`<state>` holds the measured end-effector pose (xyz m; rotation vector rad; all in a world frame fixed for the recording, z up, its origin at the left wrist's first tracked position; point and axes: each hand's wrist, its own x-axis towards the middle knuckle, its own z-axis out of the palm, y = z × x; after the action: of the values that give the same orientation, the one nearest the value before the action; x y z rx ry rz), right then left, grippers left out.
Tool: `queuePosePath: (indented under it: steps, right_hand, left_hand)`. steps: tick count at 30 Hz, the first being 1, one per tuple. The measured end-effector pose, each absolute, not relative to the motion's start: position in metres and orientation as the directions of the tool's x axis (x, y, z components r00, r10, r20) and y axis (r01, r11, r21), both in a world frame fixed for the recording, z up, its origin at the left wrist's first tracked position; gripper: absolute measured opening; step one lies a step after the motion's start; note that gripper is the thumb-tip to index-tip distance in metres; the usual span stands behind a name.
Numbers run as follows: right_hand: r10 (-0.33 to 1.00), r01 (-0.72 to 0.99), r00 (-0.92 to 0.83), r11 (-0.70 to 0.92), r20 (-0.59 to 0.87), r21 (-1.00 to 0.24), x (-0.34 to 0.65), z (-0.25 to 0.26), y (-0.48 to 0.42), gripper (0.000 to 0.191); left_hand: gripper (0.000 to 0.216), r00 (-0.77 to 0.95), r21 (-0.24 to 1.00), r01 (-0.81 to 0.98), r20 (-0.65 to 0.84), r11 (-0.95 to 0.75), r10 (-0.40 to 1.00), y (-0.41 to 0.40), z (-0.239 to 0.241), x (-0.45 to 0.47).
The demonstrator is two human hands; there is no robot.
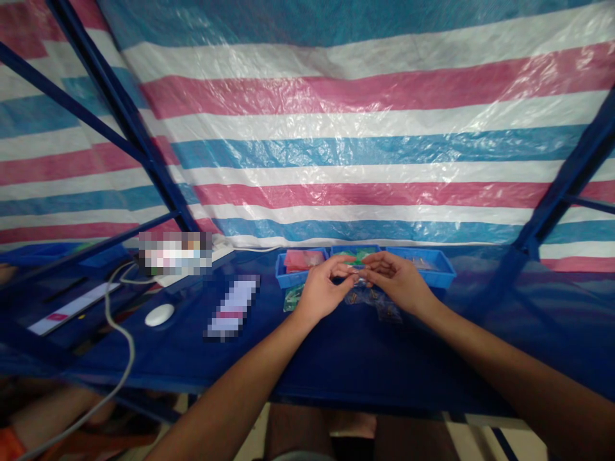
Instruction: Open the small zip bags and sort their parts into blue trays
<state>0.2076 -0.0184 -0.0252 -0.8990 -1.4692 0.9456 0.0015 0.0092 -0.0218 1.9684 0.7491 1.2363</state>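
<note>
My left hand and my right hand meet over the blue table, fingertips almost touching. Between their thumbs and fingers they pinch a small transparent plastic bag, mostly covered by the fingers; its contents are too small to tell. Under and beside the hands lie several small see-through bags with brass-coloured pieces inside. A green packet rests left of my left hand. Just behind the hands stand three blue trays: a left tray with red packets, a middle tray with green ones, and a right tray with transparent bags.
Left on the table are a blurred-out flat panel, a white computer mouse and a white cable. Blue frame posts rise at both sides before a striped tarp. Another person's arm shows lower left.
</note>
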Motion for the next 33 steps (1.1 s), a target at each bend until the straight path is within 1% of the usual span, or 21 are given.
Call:
queuePosePath:
  steps: [4, 17, 22, 29, 31, 33]
  right_hand:
    - [0.913, 0.018, -0.112, 0.396, 0.392, -0.918, 0.206, -0.025, -0.020, 0.040]
    - [0.927, 0.045, -0.108, 0.366, 0.359, -0.930, 0.210, -0.029, -0.017, 0.035]
    - [0.903, 0.144, -0.091, 0.428, 0.419, -0.892, 0.205, -0.029, -0.020, 0.029]
    - [0.883, 0.230, -0.137, 0.469, 0.449, -0.853, 0.203, -0.030, -0.022, 0.028]
    - [0.861, 0.309, -0.132, 0.506, 0.491, -0.805, 0.206, -0.026, -0.022, 0.024]
    - [0.812, 0.437, -0.107, 0.557, 0.574, -0.706, 0.215, -0.018, -0.021, 0.020]
  left_hand:
    - [0.033, 0.347, 0.786, 0.106, 0.545, -0.609, 0.763, 0.010, -0.022, 0.001]
    - [0.036, 0.357, 0.770, 0.146, 0.545, -0.621, 0.759, 0.008, -0.021, -0.001]
    - [0.036, 0.397, 0.777, 0.121, 0.532, -0.617, 0.748, 0.006, -0.020, 0.001]
    - [0.037, 0.412, 0.778, 0.128, 0.523, -0.615, 0.746, 0.008, -0.023, 0.002]
    - [0.038, 0.406, 0.772, 0.141, 0.527, -0.620, 0.747, 0.009, -0.024, 0.001]
    - [0.039, 0.389, 0.761, 0.167, 0.533, -0.626, 0.752, 0.009, -0.022, -0.001]
